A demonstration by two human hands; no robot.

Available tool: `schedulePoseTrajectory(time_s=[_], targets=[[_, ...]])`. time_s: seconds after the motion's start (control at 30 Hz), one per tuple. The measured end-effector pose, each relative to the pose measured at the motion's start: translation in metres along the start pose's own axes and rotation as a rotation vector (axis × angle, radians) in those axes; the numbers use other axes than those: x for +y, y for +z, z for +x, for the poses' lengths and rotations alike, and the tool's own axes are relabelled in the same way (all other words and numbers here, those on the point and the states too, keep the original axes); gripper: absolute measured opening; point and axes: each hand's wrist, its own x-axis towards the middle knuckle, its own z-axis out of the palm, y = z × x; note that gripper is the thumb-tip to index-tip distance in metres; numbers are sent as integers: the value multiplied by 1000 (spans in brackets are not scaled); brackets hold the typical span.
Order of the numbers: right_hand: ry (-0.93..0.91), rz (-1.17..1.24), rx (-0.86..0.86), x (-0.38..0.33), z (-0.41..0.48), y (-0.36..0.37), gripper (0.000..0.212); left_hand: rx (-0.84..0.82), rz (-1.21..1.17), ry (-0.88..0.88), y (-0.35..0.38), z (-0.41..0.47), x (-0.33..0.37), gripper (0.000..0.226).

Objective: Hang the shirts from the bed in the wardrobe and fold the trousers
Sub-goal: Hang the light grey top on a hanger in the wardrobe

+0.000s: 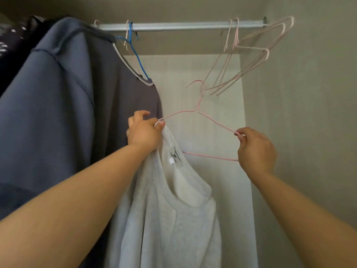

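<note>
The shirt [173, 219] is hanging limp, a pale grey-white, soft-looking knit with a round neckline that is gaping toward the camera and a small label showing inside the collar. It is sharing the hands with a thin pink wire hanger [212, 156], which is sitting tilted, its hook pointing up and left, below the rail and not on it. All this is happening inside a wardrobe with greyish side walls [299, 113] and a paler back panel [202, 74]; a metal rail [183, 26] is running across the top. On the rail, a dark grey top [119, 93] is hanging from a blue hanger [138, 60], a blue-grey garment [48, 93] is hanging to its left, and a bunch of empty pink hangers [236, 40] is dangling at the right end. The left hand [144, 130] is gripping the hanger's left end together with the edge of the shirt's collar, so the shirt is dropping straight down beneath that hand. The right hand [255, 149] is pinching the hanger's right corner, well clear of the fabric, while the bottom bar is running out from behind the collar toward it.
</note>
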Motion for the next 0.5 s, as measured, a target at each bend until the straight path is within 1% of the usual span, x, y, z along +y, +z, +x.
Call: schedulePoseTrajectory(time_s=[0.1,0.17,0.23,0.27,0.33,0.4,0.5], targets=[[112,110,-80,23,-39,3,21,-47,47,47,-2,-25,-11,28],[206,228,-117,35,-60,6,21,-129,112,61,-2,-37,-18,35],[297,318,-151,44,-73,10,20,-223,88,28,-4,-46,-24,36],[315,346,-180,47,-79,13,20,-249,75,4,-5,-49,-28,37],[334,402,-252,49,-86,17,19,-262,117,-18,-5,-55,-37,37],[356,472,-347,49,-92,19,19,-266,156,-19,-3,-60,-44,35],[377,534,-609,35,-89,20,10,-333,182,8,5,-68,-51,34]])
